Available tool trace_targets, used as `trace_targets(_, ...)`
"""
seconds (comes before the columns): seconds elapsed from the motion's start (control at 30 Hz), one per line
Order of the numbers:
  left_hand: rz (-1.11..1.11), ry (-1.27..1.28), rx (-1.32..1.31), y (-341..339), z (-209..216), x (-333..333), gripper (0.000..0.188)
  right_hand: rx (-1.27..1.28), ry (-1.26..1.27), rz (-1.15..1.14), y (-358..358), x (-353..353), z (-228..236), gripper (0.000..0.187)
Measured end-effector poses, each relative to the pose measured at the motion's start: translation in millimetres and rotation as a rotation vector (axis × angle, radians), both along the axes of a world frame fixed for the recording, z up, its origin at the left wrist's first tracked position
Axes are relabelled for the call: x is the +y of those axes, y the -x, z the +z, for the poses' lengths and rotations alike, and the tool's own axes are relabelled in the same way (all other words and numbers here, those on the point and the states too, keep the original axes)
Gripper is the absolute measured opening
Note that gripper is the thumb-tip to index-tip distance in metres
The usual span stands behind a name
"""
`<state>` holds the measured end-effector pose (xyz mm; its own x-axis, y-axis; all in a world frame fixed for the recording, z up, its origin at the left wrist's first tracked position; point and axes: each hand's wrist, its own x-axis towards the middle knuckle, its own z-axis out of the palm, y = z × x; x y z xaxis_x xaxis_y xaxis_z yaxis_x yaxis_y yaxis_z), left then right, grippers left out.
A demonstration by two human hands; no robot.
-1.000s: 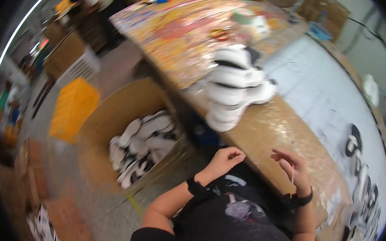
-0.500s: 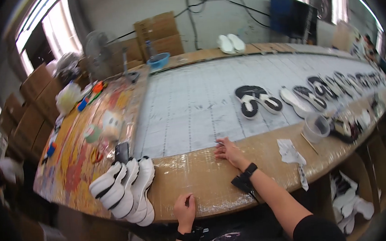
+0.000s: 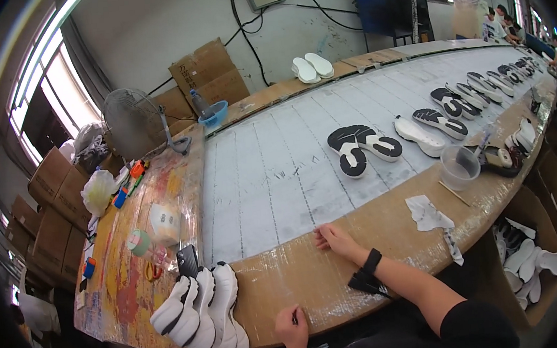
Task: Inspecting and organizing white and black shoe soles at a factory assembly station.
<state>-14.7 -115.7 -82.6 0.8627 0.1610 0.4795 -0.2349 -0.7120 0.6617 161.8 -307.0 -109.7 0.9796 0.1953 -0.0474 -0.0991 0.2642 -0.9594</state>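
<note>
My left hand [image 3: 293, 330] is curled into a loose fist at the table's near edge. A small dark spot shows between its thumb and fingers, too small to name. Farther up, my right hand [image 3: 337, 240] rests at the border of the cardboard-covered edge [image 3: 286, 271] and the white work surface [image 3: 252, 176], fingers bent inward. What they hold, if anything, is hidden. A black device [image 3: 367, 283] hangs by my right wristband. Left of my left hand stands a row of white shoe soles [image 3: 205, 317]. Black-and-white soles [image 3: 363, 146] lie beyond my right hand.
More soles [image 3: 453, 104] line up toward the far right, where people [image 3: 502, 22] sit. A clear plastic cup [image 3: 459, 166], a thin stick [image 3: 455, 194] and a crumpled cloth [image 3: 429, 213] lie at right. A phone [image 3: 186, 261], a bottle [image 3: 150, 246] and a fan [image 3: 137, 123] stand left.
The view has tilted and shifted, so the table and soles appear in different places. Both hands stay near the table's near edge, with the right fingers now bent in more.
</note>
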Motion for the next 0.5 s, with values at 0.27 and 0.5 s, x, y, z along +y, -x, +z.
trace_targets(0.27,0.03,-0.008,0.072,-3,33,-14,0.006,0.068,0.041,-0.005,-3,7,20,0.045)
trace_targets(0.5,0.093,-0.12,0.078,-6,23,-7,0.009,0.021,0.057,0.064,2,14,25,0.046)
